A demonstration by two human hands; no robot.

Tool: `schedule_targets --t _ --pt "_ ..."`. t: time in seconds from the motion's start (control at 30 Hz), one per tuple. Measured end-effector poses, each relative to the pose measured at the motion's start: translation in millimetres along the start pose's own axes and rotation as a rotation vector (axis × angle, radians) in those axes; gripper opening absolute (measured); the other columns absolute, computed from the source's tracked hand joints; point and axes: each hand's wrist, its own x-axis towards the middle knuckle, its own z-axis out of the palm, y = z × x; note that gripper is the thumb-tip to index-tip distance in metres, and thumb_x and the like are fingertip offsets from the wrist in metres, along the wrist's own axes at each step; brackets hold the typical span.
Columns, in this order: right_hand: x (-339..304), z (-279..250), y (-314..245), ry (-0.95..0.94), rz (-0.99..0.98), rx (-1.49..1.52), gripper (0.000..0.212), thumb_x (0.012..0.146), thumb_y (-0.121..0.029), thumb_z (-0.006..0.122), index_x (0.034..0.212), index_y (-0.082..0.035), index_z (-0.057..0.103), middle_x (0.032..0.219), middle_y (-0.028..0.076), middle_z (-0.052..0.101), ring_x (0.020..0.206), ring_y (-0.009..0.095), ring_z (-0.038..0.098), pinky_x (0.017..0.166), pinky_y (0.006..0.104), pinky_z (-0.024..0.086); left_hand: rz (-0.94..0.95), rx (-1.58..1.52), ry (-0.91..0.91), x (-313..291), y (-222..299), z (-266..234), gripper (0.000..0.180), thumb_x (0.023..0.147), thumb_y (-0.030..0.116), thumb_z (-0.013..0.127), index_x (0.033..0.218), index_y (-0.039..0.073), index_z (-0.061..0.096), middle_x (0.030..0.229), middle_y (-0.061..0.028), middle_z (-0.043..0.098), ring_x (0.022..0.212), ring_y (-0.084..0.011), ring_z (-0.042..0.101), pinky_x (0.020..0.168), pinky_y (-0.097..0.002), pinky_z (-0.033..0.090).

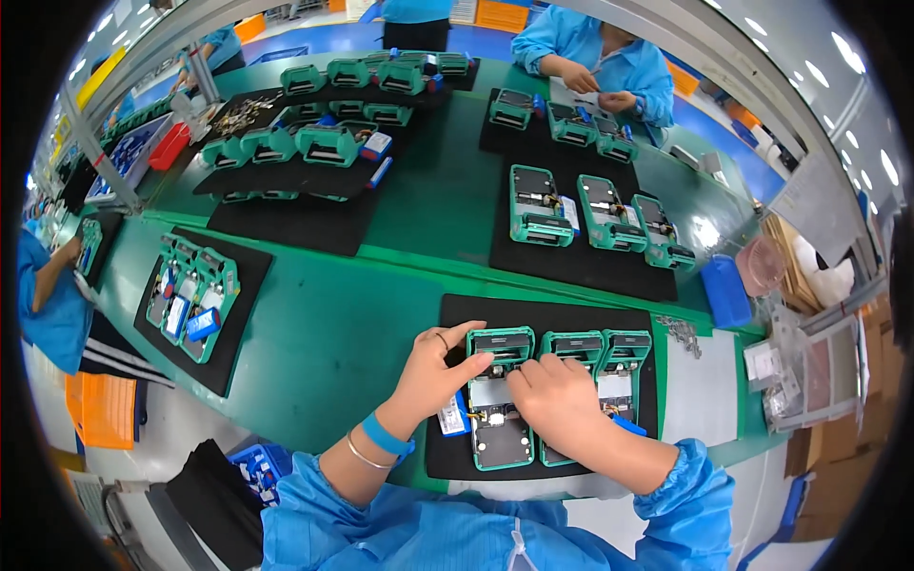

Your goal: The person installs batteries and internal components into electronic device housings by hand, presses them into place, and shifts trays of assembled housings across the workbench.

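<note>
Three green-framed device housings lie side by side on a black mat (pixel 457 312) in front of me, their dark boards and wiring showing. My left hand (pixel 424 376) grips the upper left corner of the leftmost housing (pixel 502 447), thumb on its inner edge and forefinger along the top. Over that housing's right side, my right hand (pixel 562 400) is closed, fingers pressed together; what they hold, if anything, is hidden. A blue-wrapped battery pack (pixel 453 416) lies left of the housing, by its wires. My right hand and forearm partly cover the middle housing (pixel 571 344) and the right housing (pixel 626 352).
More open housings (pixel 539 205) sit on mats beyond, and others (pixel 195 285) lie to the left. A blue bin (pixel 726 290) and small metal parts (pixel 682 335) are at the right. Co-workers in blue sit across (pixel 609 71) and at the far left (pixel 48 305).
</note>
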Motion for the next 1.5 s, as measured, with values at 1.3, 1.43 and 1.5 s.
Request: schedule_targets --t 1.3,1.43,1.5 --pt "-154 58 177 0.436 1.152 0.144 0.014 0.080 -0.011 0.072 0.080 0.001 0.065 0.075 0.017 0.064 0.069 0.034 0.063 0.065 0.0427 0.051 0.664 0.637 -0.484 -29 75 97 0.042 0.080 0.034 0.076 0.116 0.013 0.067 0.121 -0.0185 0.050 0.104 -0.0329 0.054 0.097 -0.0485 0.043" --pt "-164 56 169 0.471 1.253 0.307 0.017 0.083 -0.014 0.068 0.077 0.000 0.063 0.075 0.019 0.066 0.070 0.036 0.065 0.064 0.0436 0.051 0.424 0.422 -0.319 -38 78 74 0.041 0.072 0.028 0.084 0.098 0.004 0.064 0.125 -0.0209 0.049 0.102 -0.0355 0.061 0.082 -0.0378 0.054" --pt "-165 42 159 0.427 1.286 0.360 0.018 0.084 -0.016 0.066 0.077 0.000 0.063 0.076 0.019 0.066 0.072 0.036 0.066 0.064 0.0436 0.050 0.460 0.473 -0.227 -46 67 59 0.040 0.068 0.024 0.086 0.084 0.004 0.055 0.124 -0.0197 0.051 0.109 -0.0372 0.059 0.090 -0.0450 0.051"
